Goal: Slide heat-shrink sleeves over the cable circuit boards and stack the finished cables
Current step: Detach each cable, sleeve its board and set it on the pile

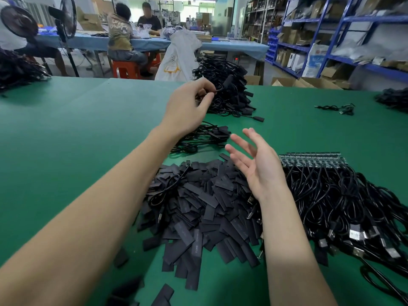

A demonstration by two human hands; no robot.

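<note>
My left hand [189, 107] reaches far forward and pinches the thin wire of a sleeved cable [227, 83] at the edge of the tall stack of finished cables [229, 93]. My right hand [254, 160] hovers with fingers spread, palm turned left, holding nothing, above a heap of flat black heat-shrink sleeves [198, 208]. To its right lies a bundle of unsleeved cables [344, 202] with their green circuit boards [313, 159] lined up in a row. A small group of sleeved cables [205, 138] lies under my left wrist.
The green table [77, 133] stretches left. A loose cable [337, 108] and another dark pile [393, 99] sit far right. Beyond the table are a white sack [176, 58], blue shelving [331, 36], a standing fan [64, 23] and seated people at a blue bench.
</note>
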